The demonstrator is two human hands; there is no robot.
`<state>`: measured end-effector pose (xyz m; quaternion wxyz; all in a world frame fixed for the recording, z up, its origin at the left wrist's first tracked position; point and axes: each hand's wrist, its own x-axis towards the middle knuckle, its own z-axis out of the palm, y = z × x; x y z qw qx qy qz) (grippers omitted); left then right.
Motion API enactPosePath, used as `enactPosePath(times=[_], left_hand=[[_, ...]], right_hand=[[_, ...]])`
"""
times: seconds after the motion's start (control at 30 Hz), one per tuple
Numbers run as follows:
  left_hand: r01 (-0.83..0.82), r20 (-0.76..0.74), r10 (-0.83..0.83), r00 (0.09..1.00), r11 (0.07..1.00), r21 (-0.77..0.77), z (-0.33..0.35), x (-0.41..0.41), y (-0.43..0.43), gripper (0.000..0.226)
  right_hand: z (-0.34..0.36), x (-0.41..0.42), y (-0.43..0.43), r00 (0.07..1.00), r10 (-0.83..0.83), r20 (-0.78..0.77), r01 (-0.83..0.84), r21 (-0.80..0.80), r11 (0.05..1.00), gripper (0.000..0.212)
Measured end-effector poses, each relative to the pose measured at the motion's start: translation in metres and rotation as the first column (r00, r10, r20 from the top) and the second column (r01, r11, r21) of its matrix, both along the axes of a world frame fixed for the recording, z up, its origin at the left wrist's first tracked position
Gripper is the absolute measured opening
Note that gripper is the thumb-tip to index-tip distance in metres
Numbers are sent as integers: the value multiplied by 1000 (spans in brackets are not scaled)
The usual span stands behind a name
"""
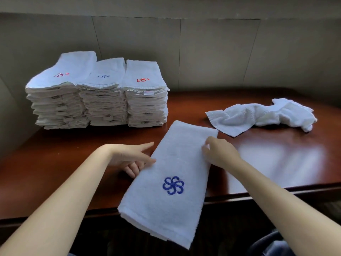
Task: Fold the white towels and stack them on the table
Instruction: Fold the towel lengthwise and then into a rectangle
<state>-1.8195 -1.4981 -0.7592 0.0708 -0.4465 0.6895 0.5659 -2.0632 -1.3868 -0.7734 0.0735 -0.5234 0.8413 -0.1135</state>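
Head camera gives me my left hand (pixel 129 157) at 9 o'clock of the folded towel (pixel 171 159), fingers fairly straight and spread wide, tips touching its left edge. My right hand (pixel 219 154) at 3 o'clock has its fingers curled, pinching the right edge. That long white terry rectangle lies slantwise at centre, its near end hanging past the table (pixel 276 154) edge, with a blue stitched pinwheel emblem (pixel 173 185). At 10 o'clock stand three stacks (pixel 99 100) of flat folded towels, side by side. At 2 o'clock a crumpled towel (pixel 262 115) lies loose on the glossy red-brown wood.
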Motion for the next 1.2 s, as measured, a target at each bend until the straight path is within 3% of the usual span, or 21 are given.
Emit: enactPosePath(times=[0.1,0.17,0.27,0.37,0.43,0.5,0.57,0.63,0.7,0.77,0.87,0.97,1.1,1.2], left_hand=[[-178,-243,154,958,981,-81,-11,-17,1,82],[-218,-337,175,925,971,-96,-19,-28,1,72],[-151,-371,140,918,989,1,-22,-37,1,64],[-51,-401,107,910,988,148,-19,-38,-2,61],[-34,-377,71,923,994,105,-17,-39,-2,43],[-103,-357,102,928,995,16,-18,-45,-1,28],[-207,-356,183,916,978,-28,-22,-49,-2,26],[-240,-364,214,906,970,-28,-24,-51,-2,27],[-227,-387,210,898,974,3,-26,-51,-3,28],[-212,-387,188,903,977,-20,-24,-50,-3,31],[-225,-418,155,895,966,-124,-11,-47,-1,34],[-254,-537,134,833,955,-156,22,-40,7,39],[-323,-644,93,759,913,-248,72,-20,26,43],[-368,-666,55,744,866,-339,107,-3,33,43]], right_hand=[[-10,-14,4,992,-20,124,16,37,999,55],[-11,-12,4,923,7,385,15,-55,998,64],[-8,-10,3,696,-7,718,125,-111,986,68],[-1,-15,3,377,-71,923,251,-28,968,63],[2,-21,2,173,-52,983,287,0,958,53],[5,-24,1,59,-19,998,285,1,959,45],[7,-23,1,117,-11,993,182,-10,983,34],[6,-23,1,280,5,960,85,-29,996,32],[4,-24,2,403,53,914,34,-73,997,40],[2,-25,4,463,116,879,-24,-118,993,53],[-1,-26,5,526,243,815,-108,-220,970,71],[16,-25,4,587,374,719,-126,-375,919,82],[56,-14,2,523,501,690,-95,-536,839,90],[95,0,-6,536,588,606,-141,-622,770,92]])
